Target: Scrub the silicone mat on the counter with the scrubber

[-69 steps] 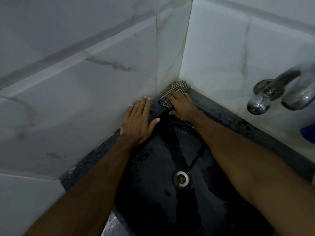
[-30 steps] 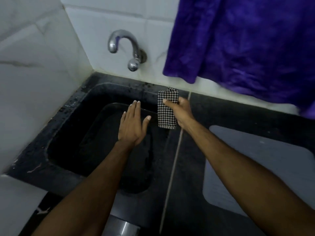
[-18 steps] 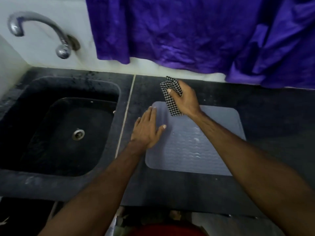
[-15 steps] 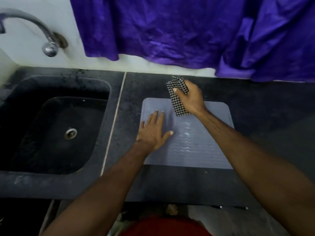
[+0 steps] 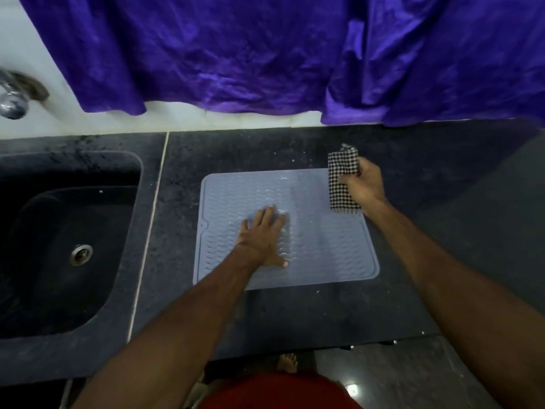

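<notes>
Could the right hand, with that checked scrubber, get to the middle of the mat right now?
Probably yes. The right hand holds the scrubber at the mat's far right corner, with bare mat beside it. The left hand lies flat left of centre and might crowd a wide stroke.

My black-and-white checked scrubber (image 5: pixel 342 181), pale blue wave-ribbed mat (image 5: pixel 324 246), speckled black counter (image 5: pixel 265 149); purple cloth (image 5: pixel 236 54) at twelve o'clock.

mat (image 5: pixel 324 249): pale blue silicone, matt, raised wavy ribs, faint wet sheen
scrubber (image 5: pixel 342 184): black-and-white checked woven cloth, coarse, frayed lower edge
counter (image 5: pixel 265 314): dark speckled stone, dull, with pale flecks
sink (image 5: pixel 73 343): black, grainy rim, metal drain ring
tap (image 5: pixel 11 101): shiny chromed metal
curtain (image 5: pixel 236 54): purple cloth, creased, slight sheen
wall (image 5: pixel 53 113): white, smooth tile
</notes>
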Action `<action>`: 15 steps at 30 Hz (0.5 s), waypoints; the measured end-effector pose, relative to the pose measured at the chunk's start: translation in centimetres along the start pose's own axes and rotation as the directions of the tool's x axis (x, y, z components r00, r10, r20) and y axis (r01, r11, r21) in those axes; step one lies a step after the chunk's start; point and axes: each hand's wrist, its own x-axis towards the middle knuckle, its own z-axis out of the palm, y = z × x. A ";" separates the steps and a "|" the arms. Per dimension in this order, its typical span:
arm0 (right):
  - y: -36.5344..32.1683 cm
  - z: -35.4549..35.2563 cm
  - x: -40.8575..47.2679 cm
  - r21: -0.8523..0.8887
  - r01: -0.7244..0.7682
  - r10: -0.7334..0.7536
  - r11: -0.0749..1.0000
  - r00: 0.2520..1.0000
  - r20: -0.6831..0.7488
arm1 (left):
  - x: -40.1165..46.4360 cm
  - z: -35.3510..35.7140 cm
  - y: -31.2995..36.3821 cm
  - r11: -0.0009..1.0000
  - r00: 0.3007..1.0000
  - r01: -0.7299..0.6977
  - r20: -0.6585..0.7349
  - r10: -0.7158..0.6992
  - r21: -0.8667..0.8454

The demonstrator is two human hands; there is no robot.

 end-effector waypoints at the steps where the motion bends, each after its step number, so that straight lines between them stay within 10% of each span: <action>1: 0.2 -0.1 0.3 -0.115 0.114 -0.115 0.987 0.993 -0.002 | 0.3 -0.3 0.0 1.000 1.000 -0.008 0.005 0.008 0.003; 6: 0.9 0.5 2.2 -0.430 0.534 -0.496 0.728 0.843 0.207 | 2.2 -1.8 0.2 1.000 0.999 -0.010 0.053 0.010 0.001; 15: 0.6 5.9 5.0 -0.562 0.768 -0.478 0.307 0.635 0.607 | 4.4 -2.0 0.0 0.997 0.982 0.067 0.177 -0.060 -0.035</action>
